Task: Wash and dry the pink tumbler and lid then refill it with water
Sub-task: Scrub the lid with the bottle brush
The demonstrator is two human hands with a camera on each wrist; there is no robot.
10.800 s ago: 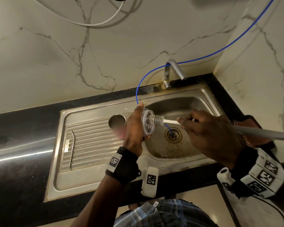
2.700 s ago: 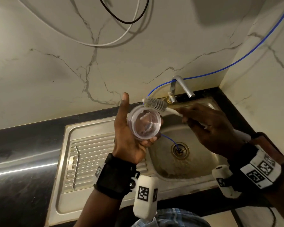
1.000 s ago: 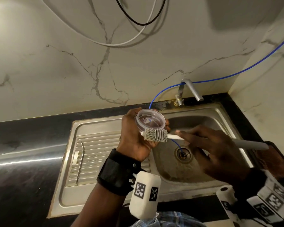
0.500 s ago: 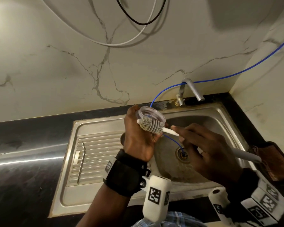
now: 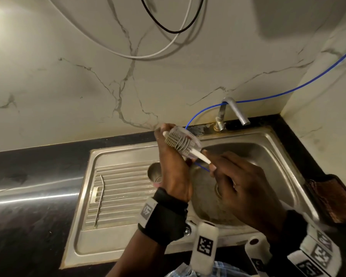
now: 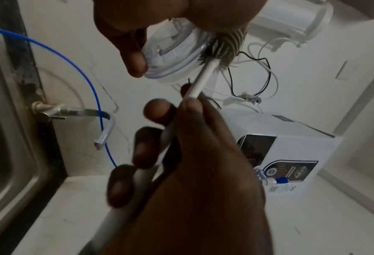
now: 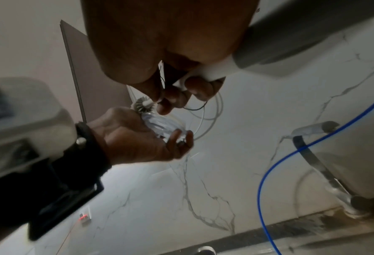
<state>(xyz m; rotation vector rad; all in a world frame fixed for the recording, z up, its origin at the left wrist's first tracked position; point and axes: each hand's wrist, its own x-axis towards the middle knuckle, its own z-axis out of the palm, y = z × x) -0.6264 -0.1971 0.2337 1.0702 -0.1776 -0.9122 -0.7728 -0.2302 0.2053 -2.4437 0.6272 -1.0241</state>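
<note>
My left hand point(image 5: 173, 162) grips the clear round lid point(image 5: 190, 136) above the sink, fingers curled round its rim; the lid point(image 6: 173, 57) fills the top of the left wrist view, and in the right wrist view the lid point(image 7: 162, 126) sits in my left palm. My right hand point(image 5: 236, 182) holds the white handle of a grey bottle brush point(image 5: 179, 141), whose bristles lie across the lid's face. The brush point(image 6: 223, 50) bristles press the lid's edge. The pink tumbler point(image 5: 155, 174) stands upright on the drainboard, mostly hidden behind my left hand.
A steel sink point(image 5: 268, 156) with a drainboard on the left sits in a black counter. The tap point(image 5: 234, 112) stands at the back with a blue tube point(image 5: 288, 92) running into the drain. A bent metal straw point(image 5: 99, 198) lies on the drainboard. A brown cloth point(image 5: 336, 198) lies at the right.
The brush head has slid up and across the lid's face, and my left hand has tilted the lid further toward the wall. The tumbler now shows behind my left wrist.
</note>
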